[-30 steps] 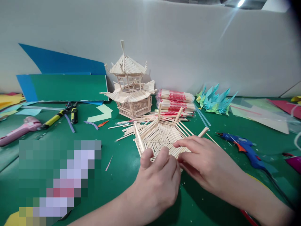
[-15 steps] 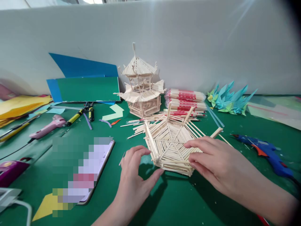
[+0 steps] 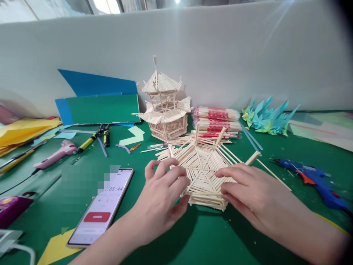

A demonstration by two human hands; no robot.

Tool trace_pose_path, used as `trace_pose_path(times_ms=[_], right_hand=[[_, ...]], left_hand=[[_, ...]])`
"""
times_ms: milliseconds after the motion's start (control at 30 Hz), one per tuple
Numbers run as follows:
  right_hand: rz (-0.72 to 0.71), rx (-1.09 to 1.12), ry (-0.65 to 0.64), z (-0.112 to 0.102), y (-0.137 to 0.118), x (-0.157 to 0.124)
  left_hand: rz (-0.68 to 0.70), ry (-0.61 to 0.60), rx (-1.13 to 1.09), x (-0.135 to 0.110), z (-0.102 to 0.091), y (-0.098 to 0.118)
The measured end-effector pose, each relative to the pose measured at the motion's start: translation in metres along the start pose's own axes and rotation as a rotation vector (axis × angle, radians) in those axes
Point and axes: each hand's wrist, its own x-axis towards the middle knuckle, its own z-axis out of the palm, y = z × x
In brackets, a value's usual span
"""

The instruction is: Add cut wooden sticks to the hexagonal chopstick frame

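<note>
A six-sided wooden-stick base (image 3: 202, 160) lies in front of me, its floor filled with sticks in wedges and short posts standing at its corners. My left hand (image 3: 168, 189) is curled over its left side, with the thumb by the near left corner. Gripping the right side is my right hand (image 3: 245, 187), fingers bent at the rim and partly hiding it. Behind the base stands a tiered stick pagoda (image 3: 165, 106). Loose sticks (image 3: 157, 147) are scattered between the two.
Bundled sticks (image 3: 216, 119) and blue folded paper (image 3: 270, 116) sit at the back. A blue glue gun (image 3: 311, 176) lies right. On the left are a phone (image 3: 102, 213), a pink glue gun (image 3: 56, 156), pliers (image 3: 95, 138) and coloured boards (image 3: 102, 108).
My left hand has moved up and in from beside the base, and its fingers now curl over the left side. My right hand keeps its place. The view has tilted up slightly.
</note>
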Motion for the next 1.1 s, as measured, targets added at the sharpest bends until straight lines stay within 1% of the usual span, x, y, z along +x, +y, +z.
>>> trace_pose_path(times_ms=[133,300,533,633,800,967,1100], right_hand=[[0.013,0.002,-0.019,-0.0001,-0.0004,-0.0006],[0.021,0.017,-0.018,0.0008,-0.0004,-0.0004],[0.0,0.001,-0.006,0.0,-0.0005,0.0],[-0.005,-0.014,0.004,0.0004,0.0002,-0.0006],[-0.008,-0.009,-0.018,0.0005,0.0007,-0.0011],[0.012,0.01,-0.026,0.0005,-0.0004,-0.0003],[0.049,0.05,-0.056,-0.0016,-0.0019,-0.0004]], left_hand=[[-0.014,-0.036,-0.019,0.0005,-0.001,0.0006],[-0.022,-0.046,-0.032,0.0028,-0.0007,-0.0027],[-0.01,-0.041,-0.024,0.002,-0.003,-0.0028],[0.0,-0.018,-0.009,0.0008,-0.0016,-0.0029],[0.009,-0.009,-0.001,0.0016,-0.0005,-0.0033],[-0.003,-0.022,0.018,0.0028,-0.0009,-0.0018],[-0.002,0.001,0.025,0.0011,-0.0013,-0.001]])
